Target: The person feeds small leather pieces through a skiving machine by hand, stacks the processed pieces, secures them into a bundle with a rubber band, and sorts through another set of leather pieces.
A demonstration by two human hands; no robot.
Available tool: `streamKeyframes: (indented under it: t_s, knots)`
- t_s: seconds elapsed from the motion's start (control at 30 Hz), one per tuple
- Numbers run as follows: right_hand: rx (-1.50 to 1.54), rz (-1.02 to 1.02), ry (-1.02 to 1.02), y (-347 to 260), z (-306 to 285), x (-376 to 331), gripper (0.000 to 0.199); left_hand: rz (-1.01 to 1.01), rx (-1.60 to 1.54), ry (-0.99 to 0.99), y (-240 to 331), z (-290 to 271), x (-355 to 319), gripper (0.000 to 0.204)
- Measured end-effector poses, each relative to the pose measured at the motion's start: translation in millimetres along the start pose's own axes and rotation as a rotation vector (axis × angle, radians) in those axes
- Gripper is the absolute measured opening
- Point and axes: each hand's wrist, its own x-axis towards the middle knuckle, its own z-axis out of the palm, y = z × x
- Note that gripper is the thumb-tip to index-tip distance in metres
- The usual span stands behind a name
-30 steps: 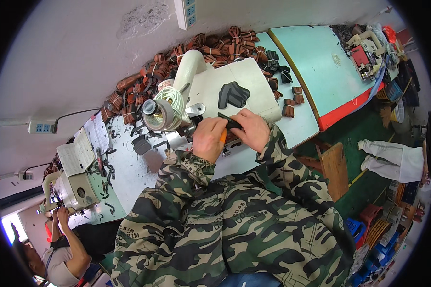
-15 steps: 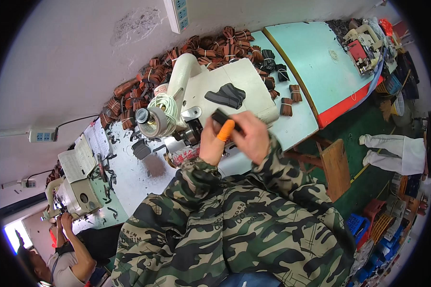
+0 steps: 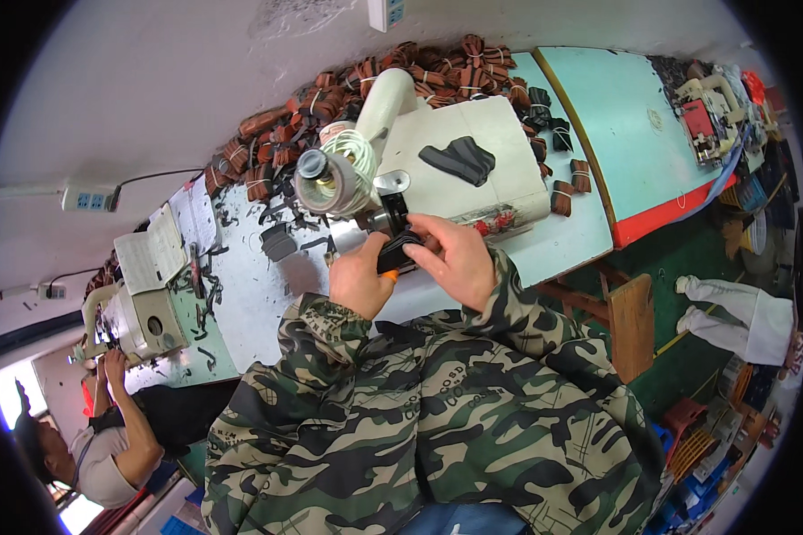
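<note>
My left hand [image 3: 359, 280] and my right hand [image 3: 460, 262] both grip a small stack of black strips [image 3: 396, 253], fingers closed around it from either side. An orange finger cover [image 3: 391, 275] shows beside my left hand. Just beyond the stack are the dark metal working parts [image 3: 391, 210] of a white bench machine [image 3: 509, 134]. I cannot tell whether the strips touch them. More dark grey pieces [image 3: 459, 161] lie in a pile on top of the machine.
Bundles of brown and black strips [image 3: 326, 100] crowd the table by the wall. A grey stack [image 3: 278, 242] and scraps lie left of the machine. A coil of pale cord [image 3: 355, 156] hangs by a lamp-like fitting. A wooden stool [image 3: 629, 325] stands right; another person [image 3: 120, 446] works left.
My hands have come down and slightly left with the black strips, and my right hand has shifted its hold. The whole view has swung, so the machine appears farther right.
</note>
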Motion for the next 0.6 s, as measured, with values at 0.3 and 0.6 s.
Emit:
streamKeyframes:
  t_s: [0.3,0.6]
  knots:
    - [-0.03,-0.049,-0.02,0.2,14.2,-5.8,0.033,-0.115,-0.373,-0.43,-3.7,-39.8,-4.7,0.036]
    - [0.318,0.267,-0.042,-0.3,21.4,2.9,0.027,-0.479,-1.416,-0.345,-13.2,-10.8,-18.2,0.048]
